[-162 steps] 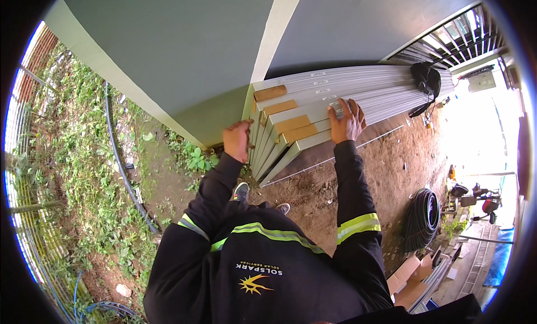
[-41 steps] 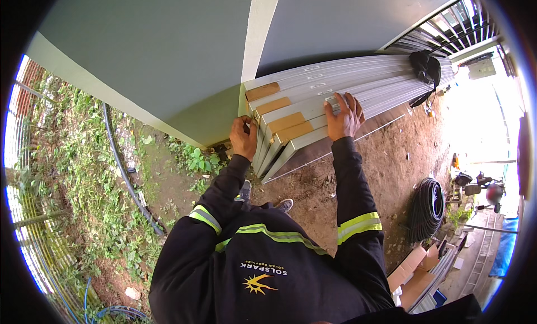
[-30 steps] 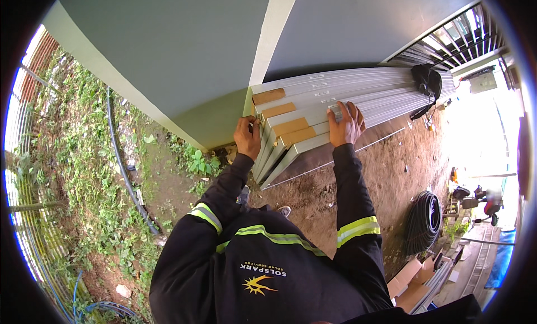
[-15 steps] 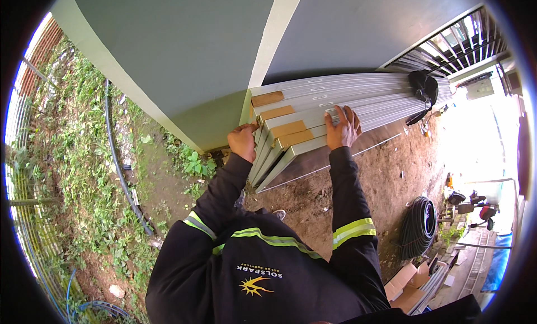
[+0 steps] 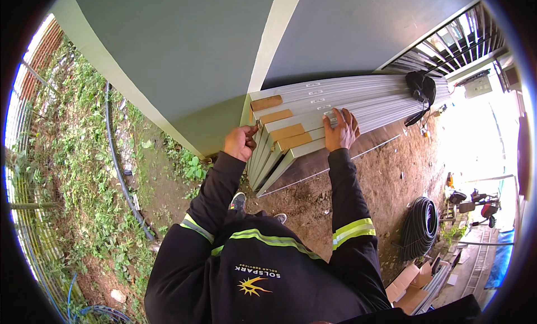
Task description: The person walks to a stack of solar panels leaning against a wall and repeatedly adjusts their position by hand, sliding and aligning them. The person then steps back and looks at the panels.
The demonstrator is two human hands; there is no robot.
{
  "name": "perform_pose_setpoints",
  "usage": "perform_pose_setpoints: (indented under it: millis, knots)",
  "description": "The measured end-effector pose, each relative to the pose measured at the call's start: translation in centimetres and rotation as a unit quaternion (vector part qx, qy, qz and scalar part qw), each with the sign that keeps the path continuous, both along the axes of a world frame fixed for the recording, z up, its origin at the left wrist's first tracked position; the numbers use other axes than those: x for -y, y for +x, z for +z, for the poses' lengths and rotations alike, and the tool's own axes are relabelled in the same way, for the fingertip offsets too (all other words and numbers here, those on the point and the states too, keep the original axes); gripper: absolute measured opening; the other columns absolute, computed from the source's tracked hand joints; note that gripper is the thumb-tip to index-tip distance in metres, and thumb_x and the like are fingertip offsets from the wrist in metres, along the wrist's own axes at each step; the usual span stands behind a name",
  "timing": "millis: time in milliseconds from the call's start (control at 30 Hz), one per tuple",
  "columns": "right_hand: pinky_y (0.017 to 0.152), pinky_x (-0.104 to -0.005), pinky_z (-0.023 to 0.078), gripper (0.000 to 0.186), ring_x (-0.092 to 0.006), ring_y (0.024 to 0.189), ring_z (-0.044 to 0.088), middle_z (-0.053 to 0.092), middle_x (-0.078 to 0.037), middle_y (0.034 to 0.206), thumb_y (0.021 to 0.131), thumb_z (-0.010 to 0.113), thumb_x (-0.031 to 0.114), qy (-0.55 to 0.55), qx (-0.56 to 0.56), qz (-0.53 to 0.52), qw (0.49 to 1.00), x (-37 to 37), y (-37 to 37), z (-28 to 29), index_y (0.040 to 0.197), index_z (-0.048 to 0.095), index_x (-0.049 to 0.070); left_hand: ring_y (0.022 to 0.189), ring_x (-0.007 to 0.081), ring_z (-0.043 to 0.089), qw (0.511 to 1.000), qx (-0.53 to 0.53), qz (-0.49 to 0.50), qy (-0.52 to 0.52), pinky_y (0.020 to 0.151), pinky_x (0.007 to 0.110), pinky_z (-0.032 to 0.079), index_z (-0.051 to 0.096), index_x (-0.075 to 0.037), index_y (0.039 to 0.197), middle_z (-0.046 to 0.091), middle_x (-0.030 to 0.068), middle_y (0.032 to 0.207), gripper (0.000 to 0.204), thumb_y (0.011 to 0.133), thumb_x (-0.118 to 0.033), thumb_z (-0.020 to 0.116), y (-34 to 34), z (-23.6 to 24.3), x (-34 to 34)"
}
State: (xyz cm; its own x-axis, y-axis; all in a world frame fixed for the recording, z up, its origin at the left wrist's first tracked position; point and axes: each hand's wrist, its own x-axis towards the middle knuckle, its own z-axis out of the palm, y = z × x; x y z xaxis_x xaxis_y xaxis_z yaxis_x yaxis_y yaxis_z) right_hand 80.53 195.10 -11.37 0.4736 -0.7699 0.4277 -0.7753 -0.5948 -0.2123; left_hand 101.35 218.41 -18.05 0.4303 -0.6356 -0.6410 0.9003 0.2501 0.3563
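A row of silver-framed panels, which look like solar panels [image 5: 366,95], stands on edge and leans on the wall. Brown cardboard-like pieces [image 5: 288,130] cover their near top corners. My left hand [image 5: 239,142] is at the end of the row, its fingers curled in and the thumb and forefinger close to a panel's corner. What those fingers pinch, if anything, is too small to make out. On the top edges of the front panels lies my right hand [image 5: 341,131], with its fingers spread and nothing gripped.
A black bag-like item [image 5: 420,89] sits on the panels' far end. Coiled black hose [image 5: 419,226] and an opened cardboard box [image 5: 411,285] lie on the right. The grey wall [image 5: 179,55] rises ahead. On the left, a dark pipe [image 5: 117,162] runs through weeds.
My left hand has drawn back slightly to the left from the panel corners. My left shoe shows more now. The right hand stays on the panels, nearly unmoved.
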Motion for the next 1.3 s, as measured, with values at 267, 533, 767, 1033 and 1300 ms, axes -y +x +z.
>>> perform_pose_setpoints:
  millis: [267,533,767,1033,1300]
  knots:
    - [0.121,-0.0555,0.029,0.049,-0.0318,0.148,0.044,0.061,-0.006,0.148,0.09,0.078,0.047,0.0,-0.008,-0.007,1.0,-0.1,0.1,0.2,0.133,0.077,0.022,0.058,0.0071,0.034,0.999,-0.017,-0.029,0.027,0.051,0.023,0.028,0.062,-0.007,0.098,0.055,-0.0017,0.08,0.01,0.1,0.001,0.067,-0.1,-1.7,1.8]
    - [0.121,-0.0552,0.029,0.05,-0.0314,0.148,0.045,0.061,-0.006,0.148,0.09,0.078,0.047,0.0,0.001,-0.006,1.0,-0.3,0.2,0.2,0.132,0.077,0.022,0.057,0.0074,0.034,1.0,0.003,-0.005,0.013,0.049,0.024,0.028,0.062,-0.005,0.101,0.056,-0.0007,0.082,0.009,0.098,0.003,0.064,0.1,-1.7,1.3]
    - [0.121,-0.0553,0.029,0.049,-0.0307,0.148,0.045,0.061,-0.005,0.149,0.09,0.078,0.048,0.003,0.003,-0.002,1.0,-0.1,0.0,0.1,0.132,0.077,0.023,0.058,0.0082,0.042,0.977,0.158,0.046,0.136,0.046,0.026,0.029,0.069,0.005,0.114,0.069,0.0056,0.089,0.027,0.09,-0.002,0.076,-3.2,0.3,0.1]
    - [0.121,-0.0556,0.029,0.05,-0.0311,0.147,0.046,0.061,-0.005,0.149,0.09,0.078,0.049,0.002,0.005,-0.003,1.0,0.1,0.0,-0.2,0.132,0.077,0.023,0.089,0.0206,0.07,0.934,0.275,0.141,0.177,0.083,0.03,0.053,0.068,0.015,0.119,0.076,0.0178,0.102,0.04,0.085,0.0,0.083,-4.6,-0.4,1.9]
    - [0.121,-0.0557,0.029,0.05,-0.0308,0.148,0.045,0.061,-0.004,0.149,0.09,0.078,0.05,-0.006,0.005,-0.003,1.0,0.2,0.0,-0.3,0.132,0.077,0.023,0.072,0.0144,0.063,0.91,0.314,0.124,0.241,0.063,0.028,0.049,0.066,0.006,0.115,0.075,0.0156,0.099,0.029,0.088,0.003,0.078,-4.1,-1.9,3.2]
